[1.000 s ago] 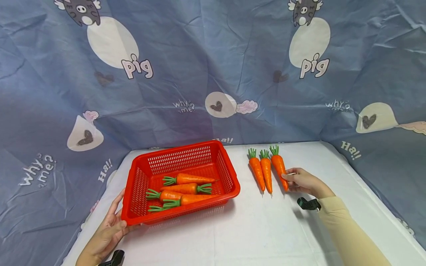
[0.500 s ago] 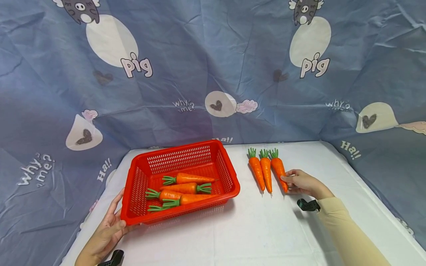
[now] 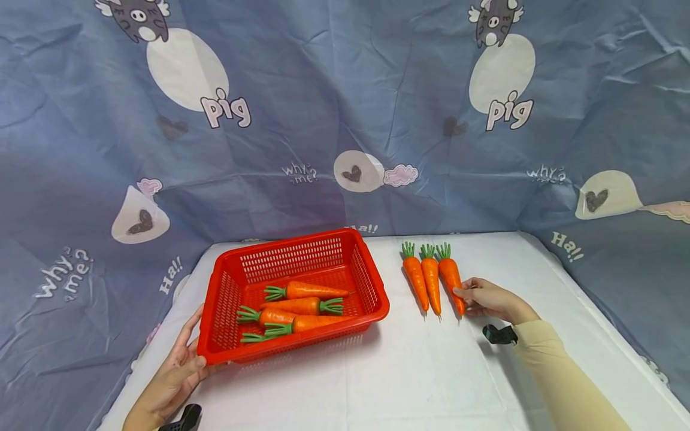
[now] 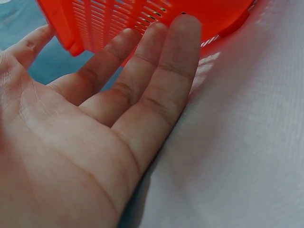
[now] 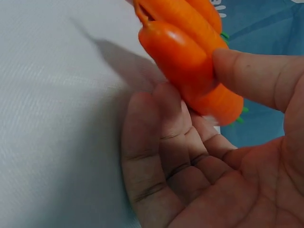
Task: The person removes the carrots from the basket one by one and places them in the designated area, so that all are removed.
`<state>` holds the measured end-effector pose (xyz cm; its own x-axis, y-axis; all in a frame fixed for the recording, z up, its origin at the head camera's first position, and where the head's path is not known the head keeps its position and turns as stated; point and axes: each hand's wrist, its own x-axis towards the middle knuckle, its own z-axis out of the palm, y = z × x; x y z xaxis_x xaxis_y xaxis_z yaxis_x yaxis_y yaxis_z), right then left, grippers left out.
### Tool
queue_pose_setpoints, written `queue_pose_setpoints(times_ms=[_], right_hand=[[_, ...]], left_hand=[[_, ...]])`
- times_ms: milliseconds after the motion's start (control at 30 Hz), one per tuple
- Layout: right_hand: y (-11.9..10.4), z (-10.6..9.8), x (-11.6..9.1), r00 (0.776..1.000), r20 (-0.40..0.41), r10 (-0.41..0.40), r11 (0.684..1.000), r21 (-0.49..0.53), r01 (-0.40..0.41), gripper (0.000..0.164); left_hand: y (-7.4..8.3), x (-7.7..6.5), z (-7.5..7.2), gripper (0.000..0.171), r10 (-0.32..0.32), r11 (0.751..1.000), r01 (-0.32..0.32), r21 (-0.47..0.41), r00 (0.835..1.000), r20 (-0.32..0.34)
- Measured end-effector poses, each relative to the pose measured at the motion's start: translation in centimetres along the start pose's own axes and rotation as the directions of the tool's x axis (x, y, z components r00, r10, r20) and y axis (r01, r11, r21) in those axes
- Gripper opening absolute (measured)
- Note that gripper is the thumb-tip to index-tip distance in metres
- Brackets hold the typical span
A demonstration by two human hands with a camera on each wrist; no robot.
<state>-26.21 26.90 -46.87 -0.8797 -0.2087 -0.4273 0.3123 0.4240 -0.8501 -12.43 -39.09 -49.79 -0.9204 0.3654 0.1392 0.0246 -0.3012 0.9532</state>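
"Why was the left hand (image 3: 169, 380) at the near-left corner of the red rectangular plastic basket with slotted walls (image 3: 296, 341)?"

"To steady it, I'd judge. Its thumb touched the rim and its fingers lay extended against the side, relaxed, not clenched."

"And inside?"

"Smooth orange tapering carrots with green tops (image 3: 315, 290), lying loosely, tops facing different ways."

"Then, rightward?"

"On the white cloth-covered table (image 3: 409, 371) lay three similar ones: the glossy orange left carrot (image 3: 414, 276), middle carrot (image 3: 431, 281) and right carrot (image 3: 450, 274), green tops pointing away from the person, apparently for a tidy row. The right hand (image 3: 492, 299) pinched the right carrot near its tip, probably to control its angle."

"What differed from a second earlier?"

"At the basket, nothing I could make out. The right carrot, though, had slid nearer the person and closed up beside the middle carrot, its top now about level with the others."
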Motion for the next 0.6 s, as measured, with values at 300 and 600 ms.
queue_pose_setpoints(times_ms=[300,600], right_hand=[[0.32,-0.06,0.24,1.0,0.008,-0.018,1.0,-0.013,0.018,0.064],[-0.15,0.36,0.08,1.0,0.008,-0.003,1.0,-0.021,0.003,0.063]], left_hand=[[-0.09,0.16,-0.03,0.09,-0.029,0.999,0.03,0.019,0.999,-0.037],[-0.09,0.08,-0.22,0.092,-0.019,0.999,0.019,-0.026,1.0,-0.002]])
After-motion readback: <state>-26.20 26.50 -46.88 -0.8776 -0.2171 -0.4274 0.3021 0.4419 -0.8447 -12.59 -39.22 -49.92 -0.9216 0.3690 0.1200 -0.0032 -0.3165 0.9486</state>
